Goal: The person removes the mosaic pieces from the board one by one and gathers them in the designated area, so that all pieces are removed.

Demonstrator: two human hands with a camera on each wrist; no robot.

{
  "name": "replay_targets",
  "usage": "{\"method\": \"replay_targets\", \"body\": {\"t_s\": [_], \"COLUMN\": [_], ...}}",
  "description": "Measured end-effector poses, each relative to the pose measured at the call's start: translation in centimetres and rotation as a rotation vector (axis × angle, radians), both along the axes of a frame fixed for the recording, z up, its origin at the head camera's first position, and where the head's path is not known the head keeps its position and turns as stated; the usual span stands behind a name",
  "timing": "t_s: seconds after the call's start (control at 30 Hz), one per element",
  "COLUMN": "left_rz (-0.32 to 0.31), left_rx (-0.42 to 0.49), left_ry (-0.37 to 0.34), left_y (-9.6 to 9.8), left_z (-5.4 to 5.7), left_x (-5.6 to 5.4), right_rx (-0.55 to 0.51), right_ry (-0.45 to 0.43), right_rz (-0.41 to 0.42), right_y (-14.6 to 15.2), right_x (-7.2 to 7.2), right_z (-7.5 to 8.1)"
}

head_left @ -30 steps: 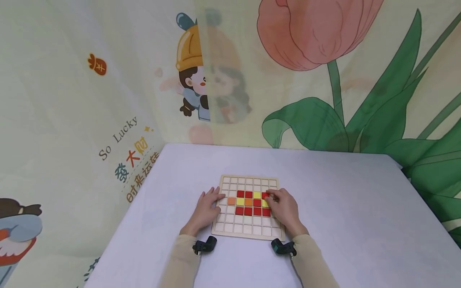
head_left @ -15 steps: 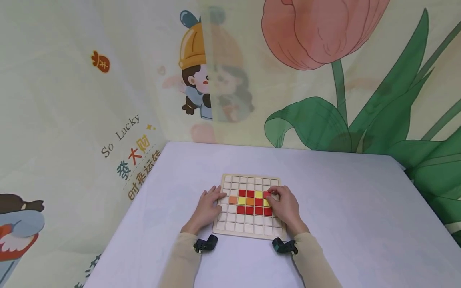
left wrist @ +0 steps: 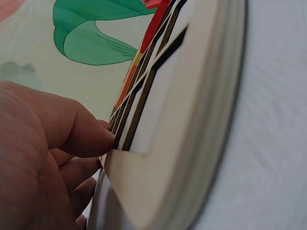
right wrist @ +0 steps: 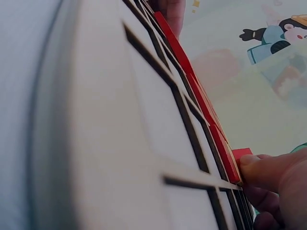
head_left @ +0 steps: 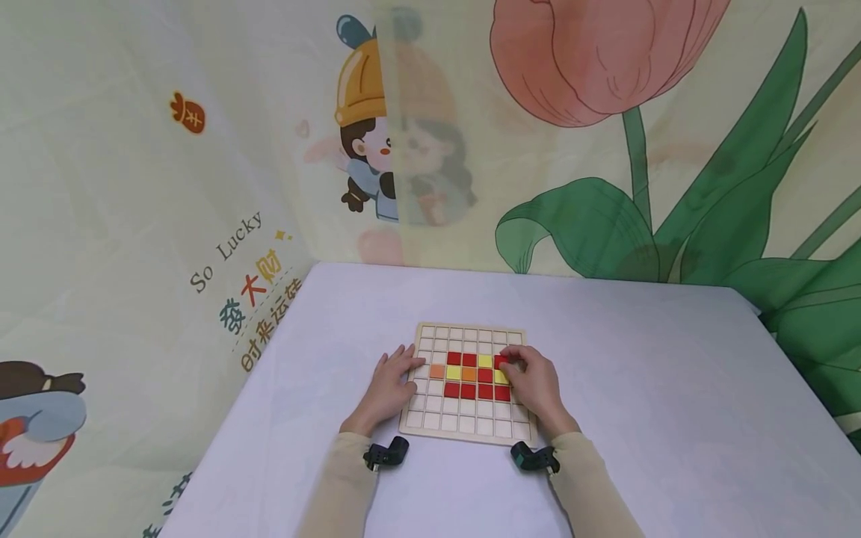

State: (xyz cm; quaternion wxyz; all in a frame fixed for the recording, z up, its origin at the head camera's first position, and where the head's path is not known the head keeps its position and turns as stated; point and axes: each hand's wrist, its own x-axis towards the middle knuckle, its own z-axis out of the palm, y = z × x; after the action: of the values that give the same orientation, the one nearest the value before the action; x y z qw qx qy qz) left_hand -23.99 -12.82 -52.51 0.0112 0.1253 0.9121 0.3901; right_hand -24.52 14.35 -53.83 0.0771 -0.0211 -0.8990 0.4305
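Note:
A square wooden grid board [head_left: 468,438] lies on the table, with red, yellow and orange tiles set in its middle cells. My left hand [head_left: 385,390] rests at the board's left side, fingers fairly straight. In the left wrist view its thumb [left wrist: 91,136] touches the frame's edge. Over the board's right side, my right hand [head_left: 537,382] pinches a red tile [right wrist: 242,153] between thumb and fingers. That tile stands up above the row of flat red tiles [right wrist: 204,103] in the right wrist view. The fingers partly cover a yellow tile [head_left: 501,376] just below it.
A white cloth covers the table [head_left: 646,373] around the board. Behind it hangs a printed curtain [head_left: 572,164] with a large tulip and cartoon figures. Each wrist wears a small black camera mount, one left [head_left: 386,453] and one right [head_left: 534,457].
The head view has shifted slightly. Both hands keep nearly the same places on the board, with the right fingers still at the red tile at the upper right.

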Motion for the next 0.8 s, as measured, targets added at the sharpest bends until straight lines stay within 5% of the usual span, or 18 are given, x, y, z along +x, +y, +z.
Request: {"method": "replay_targets", "body": {"t_s": [0.4,0.8], "left_rz": [0.004,-0.003], "left_rx": [-0.014,-0.015], "left_ry": [-0.002,-0.011], "left_y": [0.1,0.1], "left_z": [0.1,0.3], "left_x": [0.0,0.1], "right_rx": [0.05,-0.101], "right_ry": [-0.012,-0.116], "right_rz": [0.051,0.044], "right_y": [0.2,2.0], "right_x": [0.4,0.1], "right_z": [0.2,1.4]}}
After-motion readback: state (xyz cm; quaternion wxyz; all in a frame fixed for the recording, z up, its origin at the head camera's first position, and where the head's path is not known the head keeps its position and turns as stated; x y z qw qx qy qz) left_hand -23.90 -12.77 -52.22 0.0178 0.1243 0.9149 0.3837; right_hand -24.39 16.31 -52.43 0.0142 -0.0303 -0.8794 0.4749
